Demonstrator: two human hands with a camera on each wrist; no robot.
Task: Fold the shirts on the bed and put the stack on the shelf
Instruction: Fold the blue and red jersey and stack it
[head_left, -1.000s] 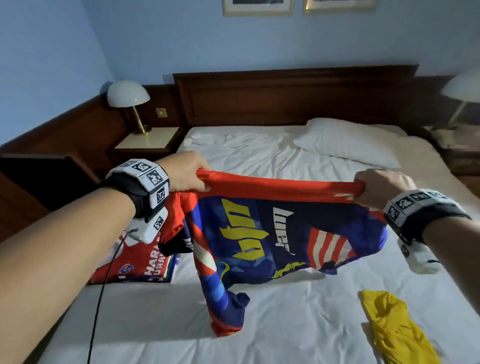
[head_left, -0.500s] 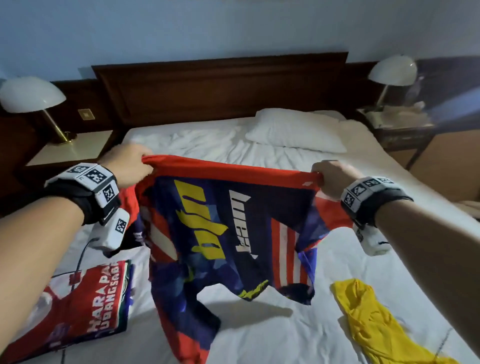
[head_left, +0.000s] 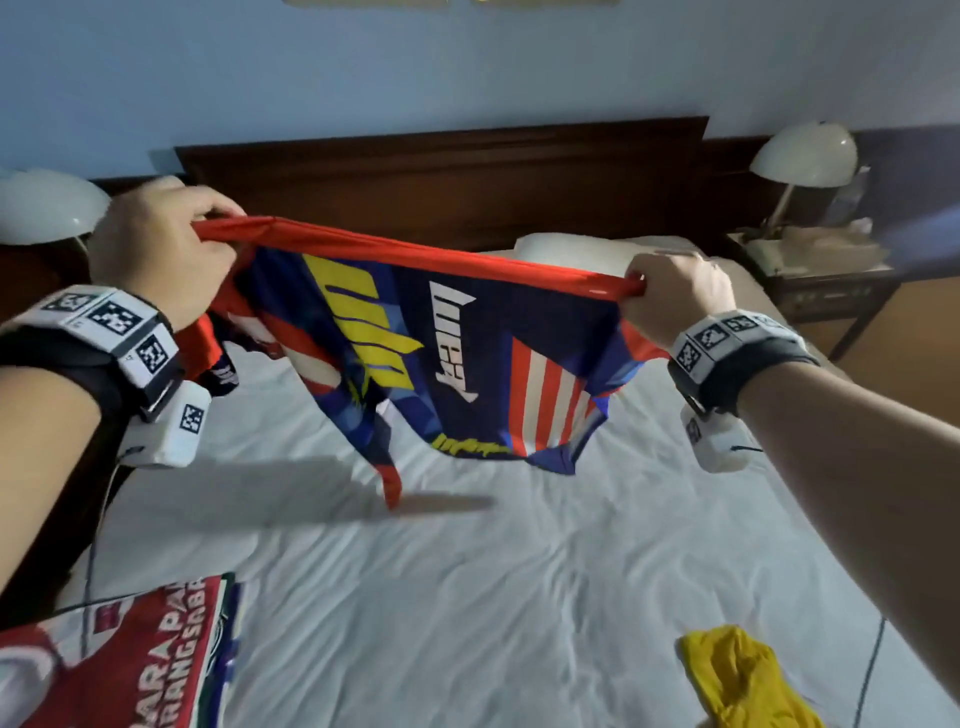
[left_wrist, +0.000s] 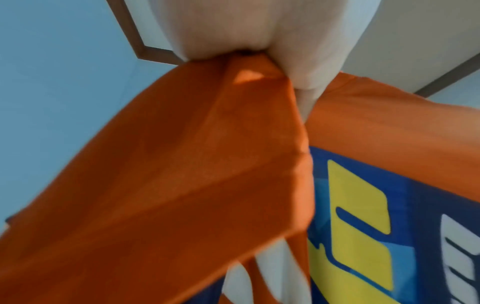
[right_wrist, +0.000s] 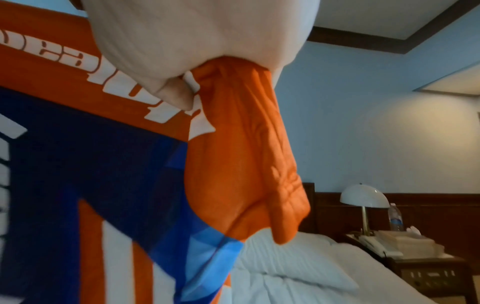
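A blue jersey (head_left: 467, 353) with a red hem, yellow lettering and red-white stripes hangs stretched in the air above the bed (head_left: 467, 597). My left hand (head_left: 161, 249) grips its red edge at the left corner, and my right hand (head_left: 675, 296) grips the right corner. The wrist views show the red cloth (left_wrist: 207, 164) bunched in my left fist and the red corner (right_wrist: 241, 154) pinched in my right. A folded red and white shirt (head_left: 135, 660) lies on a stack at the bed's near left. A crumpled yellow shirt (head_left: 743, 675) lies at the near right.
A white pillow (head_left: 566, 247) rests against the dark wooden headboard (head_left: 441, 171). Dome lamps stand on nightstands at the left (head_left: 41, 208) and right (head_left: 805, 156), the right one (right_wrist: 363, 199) beside a water bottle (right_wrist: 394, 218). A thin cable (head_left: 93, 545) hangs from my left wrist.
Both hands have lifted the jersey higher and pulled it wider. Its lower part has swung up off the sheet. My view has turned right and tilted.
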